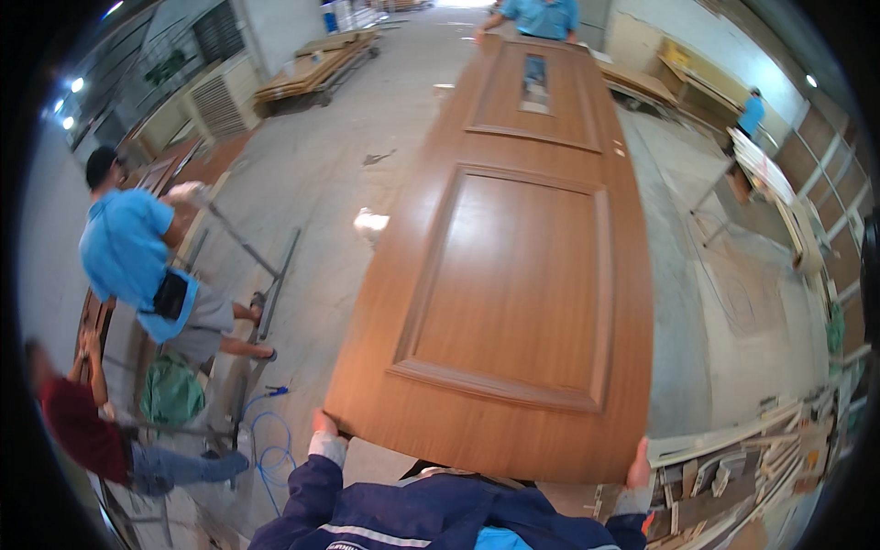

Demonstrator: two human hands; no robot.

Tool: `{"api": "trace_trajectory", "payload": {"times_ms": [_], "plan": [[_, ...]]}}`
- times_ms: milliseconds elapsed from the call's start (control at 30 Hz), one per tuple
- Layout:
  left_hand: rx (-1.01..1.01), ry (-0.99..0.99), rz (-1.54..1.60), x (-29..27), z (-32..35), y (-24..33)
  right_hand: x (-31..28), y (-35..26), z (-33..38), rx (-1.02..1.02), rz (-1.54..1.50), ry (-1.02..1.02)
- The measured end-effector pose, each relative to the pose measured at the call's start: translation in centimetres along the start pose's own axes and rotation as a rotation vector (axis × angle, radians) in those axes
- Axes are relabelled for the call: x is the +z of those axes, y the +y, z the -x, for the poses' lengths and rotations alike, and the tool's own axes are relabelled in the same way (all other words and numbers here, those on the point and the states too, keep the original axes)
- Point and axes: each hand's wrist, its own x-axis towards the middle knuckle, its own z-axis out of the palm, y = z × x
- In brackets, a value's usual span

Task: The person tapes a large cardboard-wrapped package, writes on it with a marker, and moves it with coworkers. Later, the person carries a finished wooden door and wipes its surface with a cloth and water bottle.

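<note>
"Straight out toward twelve o'clock, a long brown wood-grained door with raised rectangular mouldings (518, 284) is stretching away, its near end sitting just in front of a navy jacket (431, 510). How are you reading its weight?"

"I'm guessing heavy, and stiff enough not to be sagging between its ends. The smooth face is catching the light, so I'm expecting it to be slippery and prone to scratching."

"Where are you taking hold, then?"

"By the near corners, supporting from underneath. I'm avoiding the narrow dark upright inset (534, 84) at the door's twelve o'clock; it may be fragile. A person in a light-blue shirt (543, 16) is standing beyond the far end, also at twelve."

"And the hold itself?"

"Counting from the door's middle, the left hand (324, 423) is grasping the corner between seven and eight o'clock, and the right hand (639, 466) is gripping the one at five, thumb pointing up. The door is hiding most of the fingers, so I'm not able to tell how tightly they're curling."

"The arms?"

"Both navy sleeves (310, 488) are spreading wide, reaching forward from the six o'clock side."
</note>
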Motion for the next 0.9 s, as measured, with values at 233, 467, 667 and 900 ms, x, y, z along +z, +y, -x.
{"api": "trace_trajectory", "payload": {"times_ms": [233, 467, 667, 900], "plan": [[0.051, 0.132, -0.015, 1.8, 1.6, 0.9, 1.0, 1.5, -4.5, 0.249, 0.156, 0.15], [0.03, 0.204, 0.017, 4.0, 3.2, -1.7, -0.6, 1.3, -8.5, 0.298, 0.333, 0.179], [0.002, 0.289, 0.021, 4.9, 2.3, -3.5, -2.4, 1.1, -10.3, 0.38, 0.272, 0.152], [0.003, 0.244, 0.009, 5.7, 2.4, -2.9, -2.6, 1.6, -11.2, 0.368, 0.304, 0.173]]}}
